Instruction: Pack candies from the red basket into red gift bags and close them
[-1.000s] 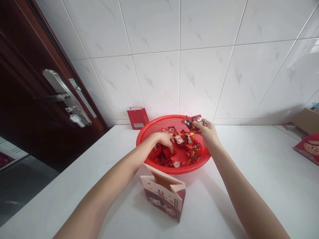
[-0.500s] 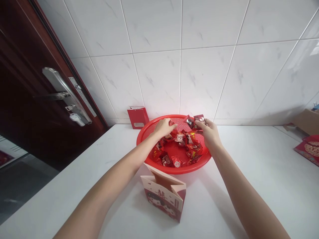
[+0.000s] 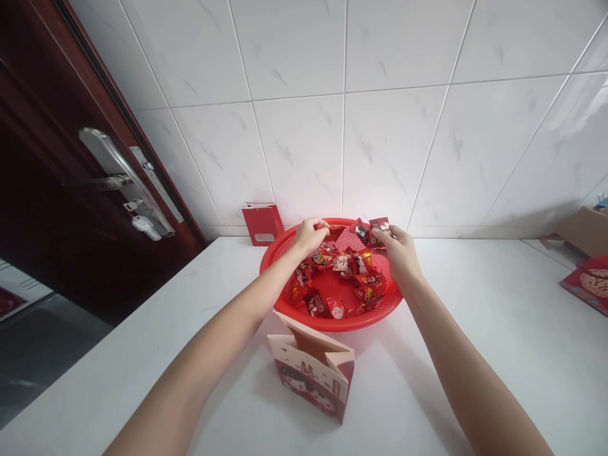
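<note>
A red plastic basket (image 3: 327, 325) with perforated sides holds several wrapped candies (image 3: 341, 262), mostly red and dark red. Over its back left rim, my left hand (image 3: 311, 237) pinches a red wrapped candy (image 3: 335, 232). At the right side, my right hand (image 3: 401, 253) is closed on wrapped candies, a dark red one (image 3: 380, 223) and another with a dark shiny face (image 3: 361, 232) beside it. In front of the basket stands an open paper gift box (image 3: 308, 380), cream and red with printed cartoon figures; its inside bottom is hidden.
Behind the basket, a red paper box (image 3: 263, 224) stands against the tiled wall (image 3: 299, 152). A dark wooden door (image 3: 42, 164) with keys in its lock is at left. On the white tabletop's right lie a red printed packet (image 3: 589, 284) and a cardboard box (image 3: 589, 231).
My left hand has risen slightly towards the basket's back rim with a red candy, uncovering candies below. My right hand has hardly moved.
</note>
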The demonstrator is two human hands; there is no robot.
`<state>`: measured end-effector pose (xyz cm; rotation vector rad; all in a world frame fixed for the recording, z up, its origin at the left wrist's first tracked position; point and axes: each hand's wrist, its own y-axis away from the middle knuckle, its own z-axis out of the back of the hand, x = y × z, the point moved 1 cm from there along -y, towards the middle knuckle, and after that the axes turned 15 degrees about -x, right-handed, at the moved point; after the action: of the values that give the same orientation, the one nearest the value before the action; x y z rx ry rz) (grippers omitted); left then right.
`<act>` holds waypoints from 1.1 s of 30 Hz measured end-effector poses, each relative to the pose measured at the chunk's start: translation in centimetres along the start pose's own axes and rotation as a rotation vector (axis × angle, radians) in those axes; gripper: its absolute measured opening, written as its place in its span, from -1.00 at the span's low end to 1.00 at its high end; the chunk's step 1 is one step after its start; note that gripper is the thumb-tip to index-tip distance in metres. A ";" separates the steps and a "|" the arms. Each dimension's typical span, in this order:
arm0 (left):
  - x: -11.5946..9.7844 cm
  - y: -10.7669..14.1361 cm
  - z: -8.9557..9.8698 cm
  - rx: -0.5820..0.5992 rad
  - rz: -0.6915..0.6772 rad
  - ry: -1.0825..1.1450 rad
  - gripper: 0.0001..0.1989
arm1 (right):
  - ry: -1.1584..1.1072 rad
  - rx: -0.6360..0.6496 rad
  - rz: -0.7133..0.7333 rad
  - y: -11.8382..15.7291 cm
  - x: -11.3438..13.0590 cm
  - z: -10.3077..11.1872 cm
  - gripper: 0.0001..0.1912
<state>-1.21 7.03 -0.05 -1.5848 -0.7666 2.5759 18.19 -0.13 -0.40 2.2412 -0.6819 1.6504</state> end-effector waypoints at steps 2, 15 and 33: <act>0.3 -0.1 -0.2 0.014 -0.010 0.030 -0.95 | 0.000 0.004 0.002 0.0 0.0 0.0 -0.77; 0.6 -0.3 -0.8 0.235 -0.192 0.310 -0.71 | -0.020 0.022 0.008 -0.5 -0.4 0.1 -0.75; -2.1 1.9 -0.1 0.491 -0.198 0.325 -0.62 | 0.070 0.267 0.027 -0.1 -0.5 0.0 -0.67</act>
<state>0.34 4.88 0.86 -1.6019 -0.2242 2.0743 18.06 0.07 -0.90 2.3453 -0.5025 1.9233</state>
